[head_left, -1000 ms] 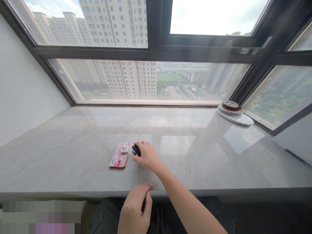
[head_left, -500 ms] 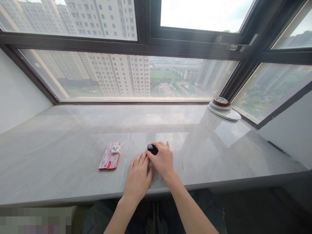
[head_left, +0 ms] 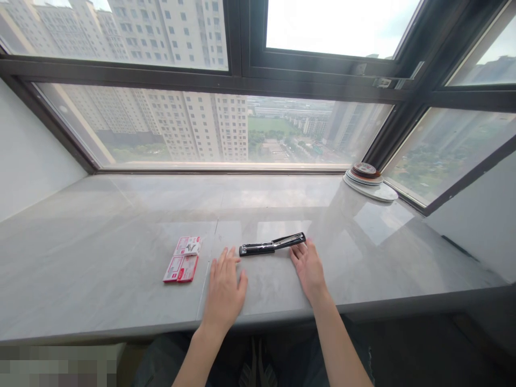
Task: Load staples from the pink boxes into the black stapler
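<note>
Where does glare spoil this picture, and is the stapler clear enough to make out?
Head view: the upper window is blown nearly white, and pale reflections lie across the counter; head view again: the stapler's outline is clear, its finest parts too small to tell.

Black stapler (head_left: 272, 246), hinged wide open, silvery metal insides showing, halves slightly angled, on grey sill (head_left: 266, 293)

Stapler (head_left: 274, 245): smooth plastic-looking shell, shiny metal along the inner channel. Staple boxes (head_left: 182, 260): printed thin card by the look, smooth faces. Surface (head_left: 133, 242): polished stone look, veined, glossy, throws back window light. Plates (head_left: 371, 188): ceramic look, smooth. Window frame (head_left: 193, 80): smooth, dull sheen, metal-like. Latch (head_left: 382, 83): bright metal. Window pane (head_left: 278, 129): clear glass, slightly hazy. Wall (head_left: 32, 161): smooth, matt. Trousers (head_left: 165, 357): denim-like cloth, matt, frayed edge.
</note>
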`<state>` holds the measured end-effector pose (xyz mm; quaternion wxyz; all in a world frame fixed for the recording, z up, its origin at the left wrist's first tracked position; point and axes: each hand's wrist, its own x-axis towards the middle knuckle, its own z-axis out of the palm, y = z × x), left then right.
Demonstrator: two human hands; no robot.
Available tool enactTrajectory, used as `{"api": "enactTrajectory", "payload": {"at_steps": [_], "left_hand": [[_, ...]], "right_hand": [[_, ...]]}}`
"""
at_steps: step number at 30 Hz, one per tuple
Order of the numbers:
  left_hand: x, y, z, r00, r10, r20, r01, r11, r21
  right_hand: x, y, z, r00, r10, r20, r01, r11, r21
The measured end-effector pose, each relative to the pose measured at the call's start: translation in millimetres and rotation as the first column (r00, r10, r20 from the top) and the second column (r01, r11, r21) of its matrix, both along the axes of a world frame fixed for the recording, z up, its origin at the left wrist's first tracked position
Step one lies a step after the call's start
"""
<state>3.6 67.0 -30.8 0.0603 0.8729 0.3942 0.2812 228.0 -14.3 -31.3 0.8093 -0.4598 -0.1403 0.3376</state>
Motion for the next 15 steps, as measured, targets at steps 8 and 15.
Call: {"api": "enactTrajectory", "payload": {"at_steps": [8, 15], "left_hand": [[-63, 8, 3.3, 0.885, 0.461, 0.064, -0.465, 0.883, 0.065], [-64, -7, 1.7, 0.999, -0.023, 0.029, 0.027, 0.989, -0.148]], "right_hand": [[-11, -58, -8.7, 0.887, 0.282, 0.364, -0.104, 0.892, -0.439], [-33, -46, 9.2, 0.634, 0.638, 0.436, -0.269, 0.711, -0.649]]}}
